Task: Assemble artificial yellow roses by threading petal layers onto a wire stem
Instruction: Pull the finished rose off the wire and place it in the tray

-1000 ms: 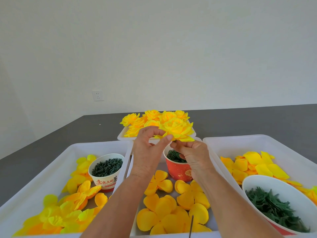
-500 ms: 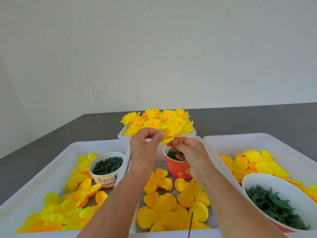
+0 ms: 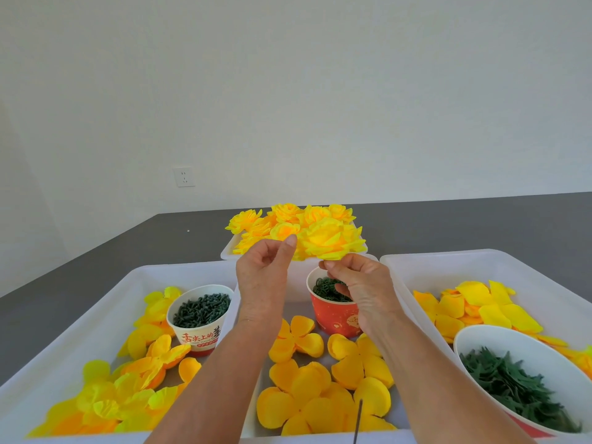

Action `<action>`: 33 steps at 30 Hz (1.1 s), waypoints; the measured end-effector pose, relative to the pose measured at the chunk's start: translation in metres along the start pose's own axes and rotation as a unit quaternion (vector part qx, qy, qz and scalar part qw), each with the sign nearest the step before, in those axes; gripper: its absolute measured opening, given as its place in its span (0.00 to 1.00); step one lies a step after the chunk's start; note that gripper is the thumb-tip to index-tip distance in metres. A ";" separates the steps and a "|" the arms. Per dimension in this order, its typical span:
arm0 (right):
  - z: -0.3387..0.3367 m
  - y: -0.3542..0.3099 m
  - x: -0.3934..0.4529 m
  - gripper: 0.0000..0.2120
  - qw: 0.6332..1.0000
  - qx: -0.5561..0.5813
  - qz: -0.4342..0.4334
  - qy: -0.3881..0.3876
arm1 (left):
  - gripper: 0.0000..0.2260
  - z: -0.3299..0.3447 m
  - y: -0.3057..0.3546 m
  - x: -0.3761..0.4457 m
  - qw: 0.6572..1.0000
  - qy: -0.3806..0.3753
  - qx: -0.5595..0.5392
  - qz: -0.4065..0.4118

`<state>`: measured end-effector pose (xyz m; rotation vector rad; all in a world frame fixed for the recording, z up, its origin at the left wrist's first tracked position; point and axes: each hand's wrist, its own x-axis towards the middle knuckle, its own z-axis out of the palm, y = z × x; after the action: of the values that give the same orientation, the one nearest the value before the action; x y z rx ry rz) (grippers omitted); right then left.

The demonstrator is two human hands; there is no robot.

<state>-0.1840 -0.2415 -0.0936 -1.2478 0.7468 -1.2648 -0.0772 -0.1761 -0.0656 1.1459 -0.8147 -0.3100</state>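
A person's two bare hands meet above a red paper cup (image 3: pixel 334 315) of small green ring-shaped pieces, which serves here as the landmark. Just above the cup, the right hand (image 3: pixel 358 283) pinches the underside of a nearly finished yellow rose (image 3: pixel 330 240) between thumb and fingertips, holding the bloom face-up. To the cup's upper left, the left hand (image 3: pixel 262 267) hovers beside the rose with fingers loosely curled and the thumb tip raised near the petals; it seems to hold nothing, though whether the thumb touches the petals cannot be told. Behind the cup, a white tray of finished roses (image 3: pixel 288 219) sits on the grey table (image 3: pixel 96 251). In front of the cup lie flat orange petal layers (image 3: pixel 301 398), and a thin dark wire stem (image 3: pixel 357 421) rises at the bottom edge. To do this step well, the pinch should probably stay at the rose's base so the layers do not slip apart, while the free hand gently fluffs the outer petals evenly, without crushing them, before the bloom joins the tray behind the cup.
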 end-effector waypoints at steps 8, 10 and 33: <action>0.000 0.000 -0.002 0.04 0.998 -0.038 -0.042 -0.026 | 0.09 0.001 0.004 0.000 0.994 -0.003 -0.026 -0.109; 0.000 0.000 -0.002 0.06 0.998 -0.035 -0.047 -0.029 | 0.08 -0.001 0.004 0.001 0.990 -0.010 -0.046 -0.134; -0.002 0.001 0.002 0.05 0.999 -0.003 -0.032 0.023 | 0.06 -0.002 0.007 0.000 0.987 -0.066 -0.050 -0.135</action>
<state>-0.1856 -0.2440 -0.0947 -1.2605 0.7484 -1.3477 -0.0777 -0.1720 -0.0599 1.1504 -0.7495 -0.6504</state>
